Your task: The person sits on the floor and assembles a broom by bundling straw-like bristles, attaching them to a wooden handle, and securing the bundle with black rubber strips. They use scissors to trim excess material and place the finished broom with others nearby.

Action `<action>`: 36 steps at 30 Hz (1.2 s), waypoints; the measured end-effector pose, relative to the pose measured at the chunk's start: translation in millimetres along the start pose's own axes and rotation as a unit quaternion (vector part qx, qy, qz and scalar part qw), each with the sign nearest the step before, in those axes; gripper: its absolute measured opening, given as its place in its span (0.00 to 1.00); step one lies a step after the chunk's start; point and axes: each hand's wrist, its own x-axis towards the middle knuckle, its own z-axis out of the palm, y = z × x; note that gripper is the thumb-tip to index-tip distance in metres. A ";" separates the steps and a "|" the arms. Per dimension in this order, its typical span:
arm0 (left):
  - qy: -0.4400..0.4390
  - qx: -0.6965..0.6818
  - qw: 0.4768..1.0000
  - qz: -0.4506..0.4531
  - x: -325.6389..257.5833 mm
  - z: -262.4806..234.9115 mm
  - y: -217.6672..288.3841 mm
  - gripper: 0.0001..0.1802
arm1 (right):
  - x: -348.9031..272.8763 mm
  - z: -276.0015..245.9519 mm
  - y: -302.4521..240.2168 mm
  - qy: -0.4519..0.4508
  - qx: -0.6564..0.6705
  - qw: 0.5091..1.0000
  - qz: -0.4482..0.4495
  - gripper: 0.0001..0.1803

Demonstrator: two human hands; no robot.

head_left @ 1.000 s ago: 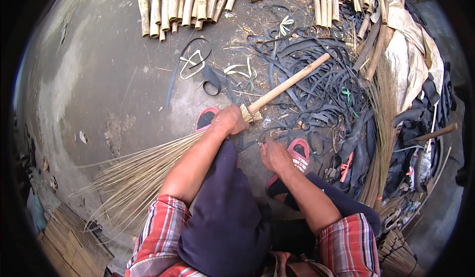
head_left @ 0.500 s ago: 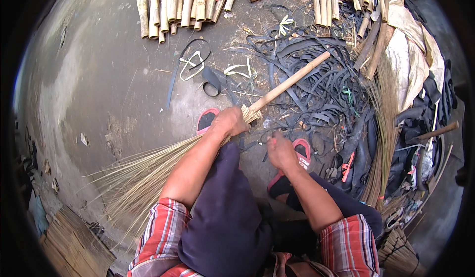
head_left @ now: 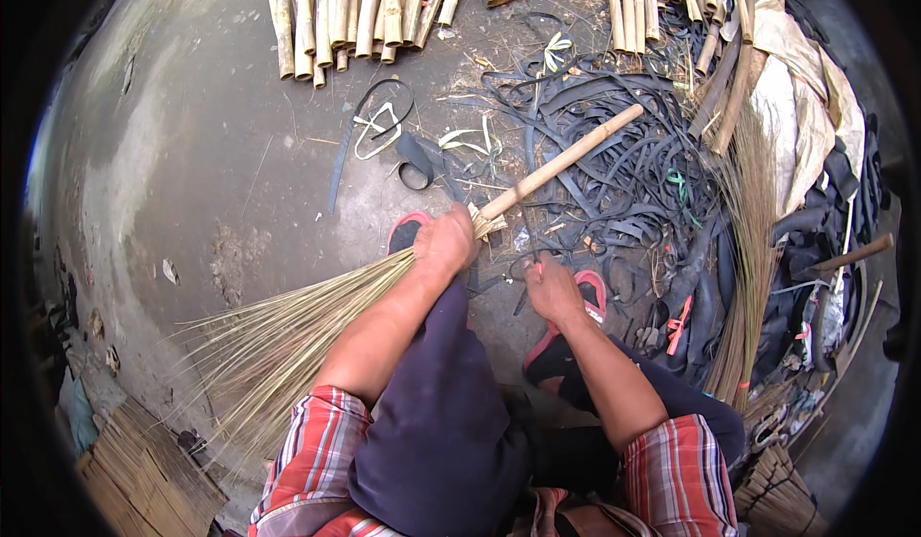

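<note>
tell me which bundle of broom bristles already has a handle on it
The bundle gripped by the left hand, fanning lower left, joined to the wooden stick. The right-side bundle lies loose.

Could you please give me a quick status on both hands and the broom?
Left hand gripped on broom where bristles meet handle. Right hand low by red sandal, grip unclear. Black straps heaped under the handle end.

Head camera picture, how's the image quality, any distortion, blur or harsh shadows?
Head view: strong fisheye, with a black rim and the bamboo poles bending near the top edge; lighting soft and even, no hard shadows or glare; the left hand gripping the broom and the right hand look sharp; the outer edges smear slightly.
</note>
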 end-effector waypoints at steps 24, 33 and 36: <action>-0.182 -0.058 0.979 0.070 25.3 -16.1 -18.1 0.30 | 4.0 12.6 21.8 -0.031 0.015 0.999 -0.010 0.19; -0.067 -0.010 0.998 0.016 10.6 -11.1 -7.4 0.30 | 9.2 18.4 15.4 -0.051 -0.013 0.999 0.007 0.19; -0.139 -0.015 0.989 0.054 22.7 -14.4 -12.8 0.31 | 6.2 16.2 15.7 -0.096 -0.068 0.992 -0.048 0.19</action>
